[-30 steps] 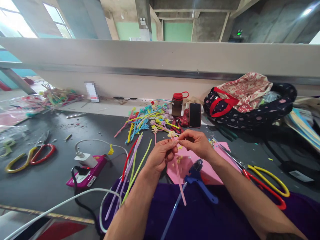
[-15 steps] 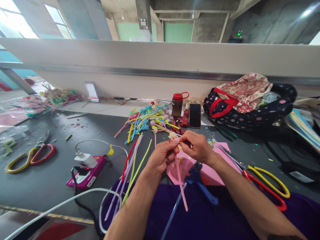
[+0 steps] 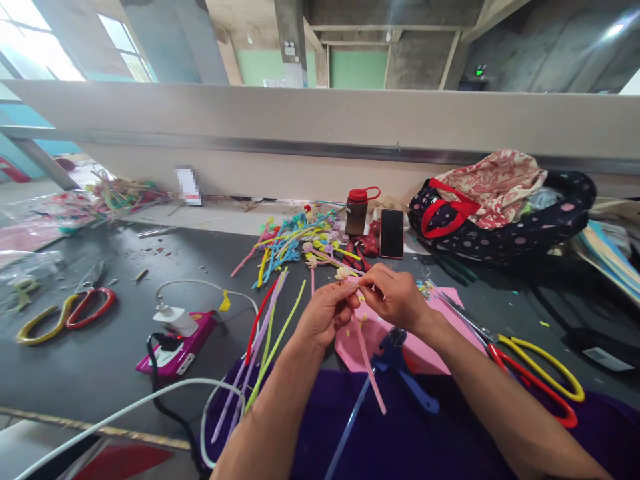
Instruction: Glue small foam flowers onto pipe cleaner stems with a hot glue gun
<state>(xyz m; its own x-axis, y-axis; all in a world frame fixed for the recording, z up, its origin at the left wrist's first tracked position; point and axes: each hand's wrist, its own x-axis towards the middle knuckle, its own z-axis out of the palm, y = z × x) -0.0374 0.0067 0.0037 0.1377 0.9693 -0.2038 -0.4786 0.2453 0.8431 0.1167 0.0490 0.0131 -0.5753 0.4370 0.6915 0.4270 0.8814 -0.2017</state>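
My left hand (image 3: 325, 310) is closed in a pinch around a pink pipe cleaner (image 3: 369, 367), whose free end hangs down toward my lap. A small cream flower-like piece (image 3: 343, 273) shows just above the left fingertips. My right hand (image 3: 393, 293) is pinched too, its fingertips meeting the left ones; whatever they grip is hidden. Below the hands, a blue glue gun (image 3: 395, 360) with a translucent glue stick (image 3: 350, 420) lies partly over a pink sheet (image 3: 430, 340) dotted with small yellow bits.
Scissors (image 3: 545, 367) lie at right, another pair of scissors (image 3: 73, 310) at left. Loose pipe cleaners (image 3: 273, 333) sit beside a magenta power strip (image 3: 193, 343) with cables. Behind are a colourful pipe-cleaner pile (image 3: 295, 237), a bottle (image 3: 356, 217), a phone (image 3: 391, 233) and a bag (image 3: 510, 220).
The hanging end of the pink pipe cleaner has swung a little to the right. Both hands keep their pinch at nearly the same spot; the whole view has shifted slightly.
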